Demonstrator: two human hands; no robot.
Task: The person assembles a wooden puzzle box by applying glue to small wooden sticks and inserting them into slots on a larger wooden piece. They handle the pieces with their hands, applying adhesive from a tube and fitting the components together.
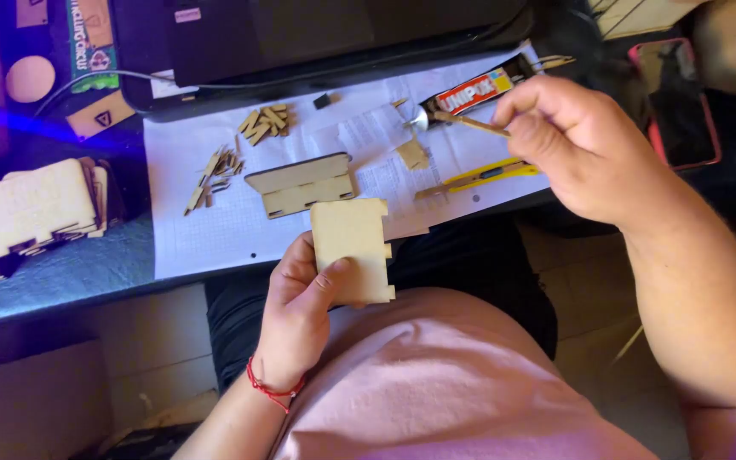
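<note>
Left hand (300,307) grips a notched wooden panel (353,249) near the lap, right hand (568,140) pinches a thin stick (470,123) at the glue tube (479,89); another panel (301,184) and small wooden pieces (264,121) lie unjoined.

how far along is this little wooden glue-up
Done: a stack of finished-looking wooden pieces sits at the desk's left. In hand: the left hand holds a flat notched panel, while the right hand dips a thin stick at the glue tube. Left: another panel and small loose bits lie unjoined on the paper.
</note>
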